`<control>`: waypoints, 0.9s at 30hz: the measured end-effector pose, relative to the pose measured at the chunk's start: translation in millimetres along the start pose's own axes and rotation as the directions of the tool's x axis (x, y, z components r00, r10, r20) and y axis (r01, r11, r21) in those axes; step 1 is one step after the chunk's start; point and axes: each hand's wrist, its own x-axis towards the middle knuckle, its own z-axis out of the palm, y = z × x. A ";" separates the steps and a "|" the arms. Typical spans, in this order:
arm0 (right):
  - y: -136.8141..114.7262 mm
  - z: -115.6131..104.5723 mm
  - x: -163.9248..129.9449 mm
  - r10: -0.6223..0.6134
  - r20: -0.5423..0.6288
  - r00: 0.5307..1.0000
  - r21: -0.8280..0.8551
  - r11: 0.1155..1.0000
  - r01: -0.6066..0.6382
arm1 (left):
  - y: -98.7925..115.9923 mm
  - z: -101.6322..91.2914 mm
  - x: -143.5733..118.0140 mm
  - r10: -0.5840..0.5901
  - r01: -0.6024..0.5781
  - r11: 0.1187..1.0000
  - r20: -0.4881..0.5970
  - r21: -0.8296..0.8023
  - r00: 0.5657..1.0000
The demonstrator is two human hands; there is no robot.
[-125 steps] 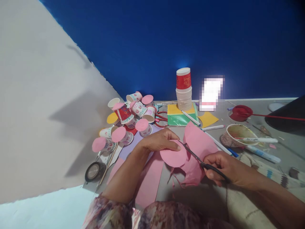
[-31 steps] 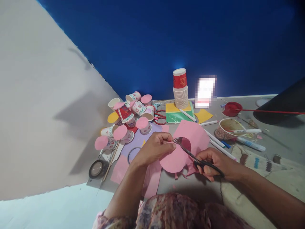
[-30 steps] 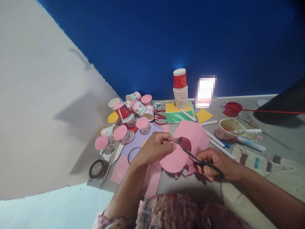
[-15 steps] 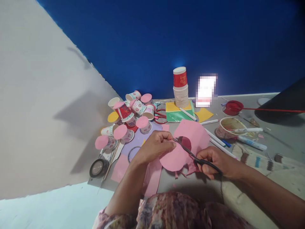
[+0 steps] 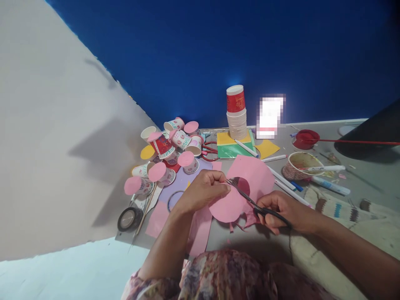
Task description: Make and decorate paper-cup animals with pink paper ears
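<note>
Careful: your left hand (image 5: 203, 189) pinches the pink paper circle (image 5: 227, 205) above the surface, right hand (image 5: 281, 210) gripping scissors (image 5: 250, 202) (blades near your fingertips), so a slip could nick them.

The left grip (image 5: 204, 189) and right grip (image 5: 278, 210) lie side by side near the surface's (image 5: 359, 183) front edge, with the paper sheet (image 5: 246, 177) between them. Left of and behind the left grip lies a cluster of cups (image 5: 168, 154); the tape roll (image 5: 127, 218) lies farther left. Behind both grips stands a cup stack (image 5: 236, 113) on a pad (image 5: 233, 148). Behind the right grip, to its right, sits a bowl (image 5: 300, 166) with markers (image 5: 329, 185) beside it.
</note>
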 end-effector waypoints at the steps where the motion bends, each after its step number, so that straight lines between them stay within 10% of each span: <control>1: -0.5 0.2 0.0 0.001 -0.006 1.000 -0.004 1.000 -0.001 | 0.3 0.2 -0.3 0.000 0.000 1.000 -0.004 0.001 1.000; 18: -3.9 1.6 1.7 -0.165 -0.126 0.978 0.065 0.983 0.175 | -8.7 4.5 1.9 0.128 -0.165 0.961 -0.172 -0.221 0.977; 27: -18.6 8.7 6.7 -0.249 -0.474 0.845 0.118 0.932 0.341 | -22.3 53.1 13.7 -0.019 -0.161 0.806 -0.297 -0.570 0.955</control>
